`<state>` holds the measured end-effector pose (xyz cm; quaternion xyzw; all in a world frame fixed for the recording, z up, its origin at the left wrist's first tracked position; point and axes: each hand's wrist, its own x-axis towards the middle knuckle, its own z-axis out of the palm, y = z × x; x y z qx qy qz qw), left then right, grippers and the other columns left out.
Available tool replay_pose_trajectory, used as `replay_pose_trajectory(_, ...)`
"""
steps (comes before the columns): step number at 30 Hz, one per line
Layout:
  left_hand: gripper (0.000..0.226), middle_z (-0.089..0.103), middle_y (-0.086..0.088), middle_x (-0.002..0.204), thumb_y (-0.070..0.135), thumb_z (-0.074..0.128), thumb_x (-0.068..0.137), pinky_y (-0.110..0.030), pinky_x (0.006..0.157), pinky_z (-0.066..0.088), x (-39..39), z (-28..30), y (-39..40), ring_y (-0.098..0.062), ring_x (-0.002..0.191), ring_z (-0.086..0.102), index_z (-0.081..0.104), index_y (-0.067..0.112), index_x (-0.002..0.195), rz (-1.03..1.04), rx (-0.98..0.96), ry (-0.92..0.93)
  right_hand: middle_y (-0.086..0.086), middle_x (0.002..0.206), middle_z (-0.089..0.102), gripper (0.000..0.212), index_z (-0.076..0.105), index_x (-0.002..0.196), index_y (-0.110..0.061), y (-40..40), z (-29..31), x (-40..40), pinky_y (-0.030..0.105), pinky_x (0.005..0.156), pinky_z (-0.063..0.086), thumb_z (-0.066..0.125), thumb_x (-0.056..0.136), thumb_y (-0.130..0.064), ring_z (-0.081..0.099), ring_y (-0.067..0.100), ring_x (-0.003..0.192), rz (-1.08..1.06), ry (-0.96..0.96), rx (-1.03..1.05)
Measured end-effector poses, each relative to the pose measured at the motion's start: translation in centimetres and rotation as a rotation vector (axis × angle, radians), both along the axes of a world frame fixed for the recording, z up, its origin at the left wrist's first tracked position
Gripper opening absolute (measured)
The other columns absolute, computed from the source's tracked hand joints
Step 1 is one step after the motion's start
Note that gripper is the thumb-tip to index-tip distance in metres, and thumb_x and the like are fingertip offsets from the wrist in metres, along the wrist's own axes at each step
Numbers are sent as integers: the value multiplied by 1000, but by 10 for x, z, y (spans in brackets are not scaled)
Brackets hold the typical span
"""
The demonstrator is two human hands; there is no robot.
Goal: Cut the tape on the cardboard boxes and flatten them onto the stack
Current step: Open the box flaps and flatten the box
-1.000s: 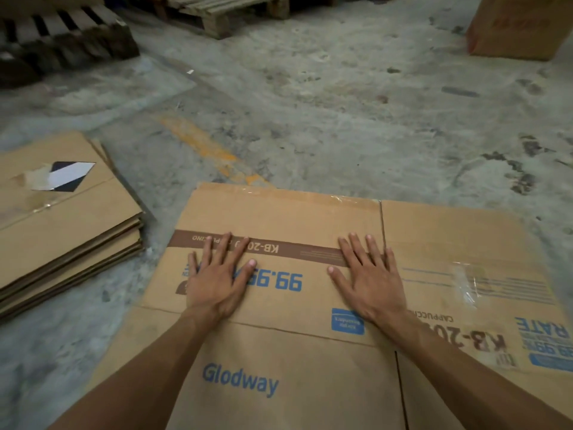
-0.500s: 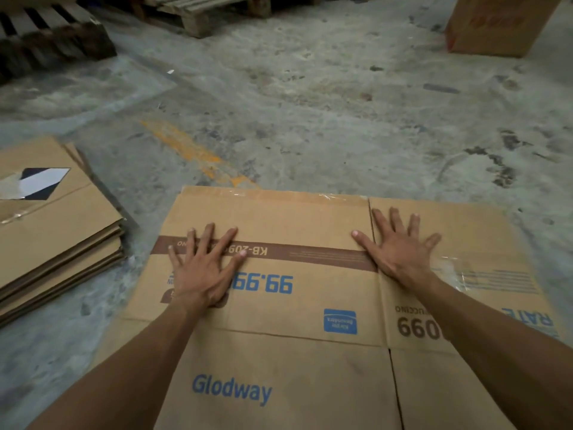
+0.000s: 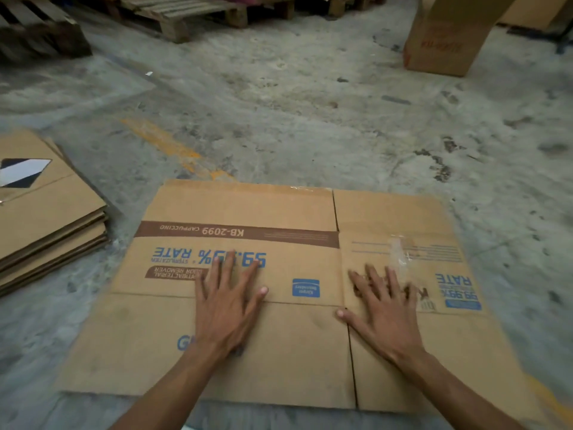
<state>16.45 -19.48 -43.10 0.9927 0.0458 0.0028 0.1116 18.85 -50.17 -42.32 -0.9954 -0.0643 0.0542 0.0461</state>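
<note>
**Head view: both palms pressing a flattened box on the floor**

Head view looks down on a flattened box [image 3: 248,305] lying printed side up on the concrete floor [image 3: 310,119], near the lower edge of the picture. The left hand [image 3: 228,308] lies flat on its middle panel with fingers spread and straight, holding nothing. The right hand [image 3: 386,315] does the same on the panel to the right, across the vertical crease; it is a little blurred, but the fingers read as straight and splayed. A scrap of clear tape [image 3: 400,249] clings to the right panel just beyond the right fingertips, and another shiny strip runs along the far edge.

The stack [image 3: 46,218] of flattened boxes sits at the left edge of the picture, close beside this box but apart from it. An upright box [image 3: 449,35] stands well off at the far right, and pallets [image 3: 186,13] line the far side of the floor.

As a guess, the board will be light and fairly stiff across the panels, yet floppy at the creases, so it may fold or sag if lifted by one corner. A grip on two opposite long edges, one hand each, looks the safest way to carry it to the stack. The tape scrap may feel slick or tacky, so it is best avoided. Sliding it over the rough floor could scuff the edges.
</note>
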Motion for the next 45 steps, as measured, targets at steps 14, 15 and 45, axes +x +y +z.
replay_pose_trajectory(14, 69, 13, -8, 161, 73, 30, 88, -58, 112, 19, -48, 25, 81, -31, 147, 13, 22, 44, 150, 470, -147, 198, 28, 141, 33, 123, 23, 141, -21, -104, 39, 15, 56, 107, 26, 71, 46, -84, 32, 46, 131, -869, 156, 295)
replay_pose_trajectory(15, 70, 14, -10, 159, 76, 30, 86, -58, 111, 22, -51, 28, 94, -33, 145, 16, 23, 45, 149, 541, -158, 213, 29, 141, 34, 126, 24, 140, -18, -109, 42, 16, 56, 106, 27, 72, 44, -83, 32, 46, 130, -886, 168, 316)
replay_pose_trajectory(45, 86, 56, -21, 134, 78, 61, 69, -65, 113, 4, -13, 294, 205, -41, 131, 45, 54, 15, 127, 904, -466, -429, 15, 111, 68, 101, 67, 105, -13, -84, 221, 45, 45, 85, 52, 73, 35, -86, 65, 37, 99, -830, -308, 1020)
